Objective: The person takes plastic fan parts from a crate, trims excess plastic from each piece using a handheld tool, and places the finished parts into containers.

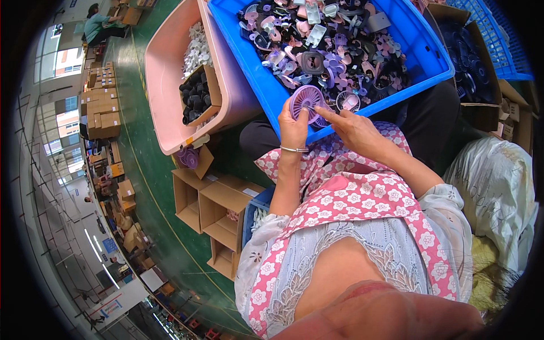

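Note:
Over the near edge of a blue plastic bin (422, 48), my left hand (293, 131) is closed on a round purple fan grille (300, 101), its thumb lying across the spokes. My right hand (357, 131) meets the grille from the right, index finger stretched to its rim and the other fingers curled. Another purple piece (322, 121) shows beside the grille, between the hands; whether it is joined to the grille I cannot tell. Inside the bin lies a heap of small plastic parts (340, 54) in pink, purple, black, white and grey. A pale round grille (348, 101) rests near my right fingers.
Left of the bin stands a pink tub (164, 96) with white parts and a carton of black pieces (196, 93). Open cardboard boxes (218, 198) sit on the green floor. To the right are a carton of dark grilles (462, 59), a blue basket (504, 45) and a white sack (493, 181).

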The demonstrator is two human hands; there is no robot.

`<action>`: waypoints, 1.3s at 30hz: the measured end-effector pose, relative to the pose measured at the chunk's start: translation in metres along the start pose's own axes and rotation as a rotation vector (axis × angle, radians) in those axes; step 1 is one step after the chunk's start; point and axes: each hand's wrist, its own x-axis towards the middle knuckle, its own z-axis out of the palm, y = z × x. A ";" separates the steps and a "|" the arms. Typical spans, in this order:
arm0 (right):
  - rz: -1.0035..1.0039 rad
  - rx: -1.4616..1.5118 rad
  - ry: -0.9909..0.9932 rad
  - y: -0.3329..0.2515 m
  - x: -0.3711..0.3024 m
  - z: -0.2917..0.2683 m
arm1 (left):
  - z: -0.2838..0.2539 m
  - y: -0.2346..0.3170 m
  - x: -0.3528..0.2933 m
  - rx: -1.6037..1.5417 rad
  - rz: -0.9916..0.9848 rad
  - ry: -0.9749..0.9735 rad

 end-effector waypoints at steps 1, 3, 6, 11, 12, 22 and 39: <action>0.001 0.002 -0.008 -0.002 0.000 -0.001 | 0.000 -0.001 0.000 0.000 -0.006 0.006; 0.043 -0.138 -0.108 -0.008 0.001 0.001 | -0.006 -0.004 -0.003 0.383 0.172 -0.007; 0.013 -0.374 -0.166 -0.009 0.002 0.013 | -0.009 -0.017 -0.001 0.569 0.205 0.035; 0.077 -0.018 -0.231 0.024 0.020 0.025 | -0.005 -0.040 0.000 0.482 0.095 0.053; 0.122 0.119 -0.273 0.021 0.025 0.022 | -0.005 -0.048 0.000 0.532 0.110 0.145; -0.034 0.198 -0.134 -0.003 0.047 0.031 | -0.032 -0.044 0.025 0.151 0.079 0.193; 0.384 0.535 0.076 0.020 0.030 0.003 | 0.005 -0.012 -0.006 -0.323 -0.068 -0.017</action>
